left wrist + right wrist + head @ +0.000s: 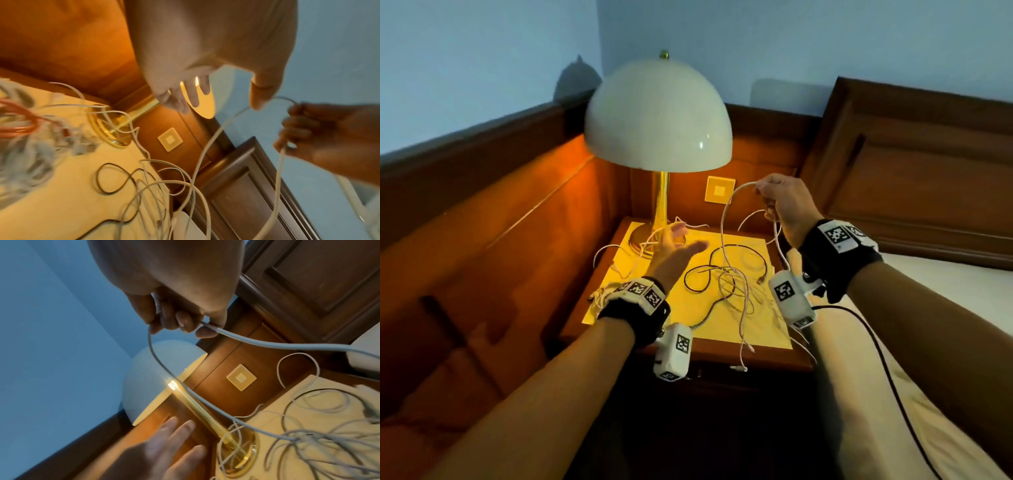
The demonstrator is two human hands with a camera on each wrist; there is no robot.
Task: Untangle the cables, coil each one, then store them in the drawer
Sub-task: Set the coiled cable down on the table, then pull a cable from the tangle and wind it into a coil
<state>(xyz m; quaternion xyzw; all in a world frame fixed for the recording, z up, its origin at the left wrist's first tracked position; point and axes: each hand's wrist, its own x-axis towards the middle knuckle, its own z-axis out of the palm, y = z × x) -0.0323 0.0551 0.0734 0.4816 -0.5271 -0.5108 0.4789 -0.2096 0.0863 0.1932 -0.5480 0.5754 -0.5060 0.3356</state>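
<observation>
A bedroom: lit lamp on nightstand (beside wooden headboard)

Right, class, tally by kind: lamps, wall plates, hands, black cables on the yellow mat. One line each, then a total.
Lamps: 1
Wall plates: 1
Hands: 2, left hand, right hand
Black cables on the yellow mat: 1
Total: 5

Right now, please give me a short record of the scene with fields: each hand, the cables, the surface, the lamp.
left hand: open, fingers spread, above the nightstand near the lamp base, holding nothing
right hand: raised, grips a white cable in a loop
other cables: white ones and a black cable lie tangled
surface: nightstand with a yellow mat
lamp: lit, white dome shade, brass stem
drawer: state not visible
</observation>
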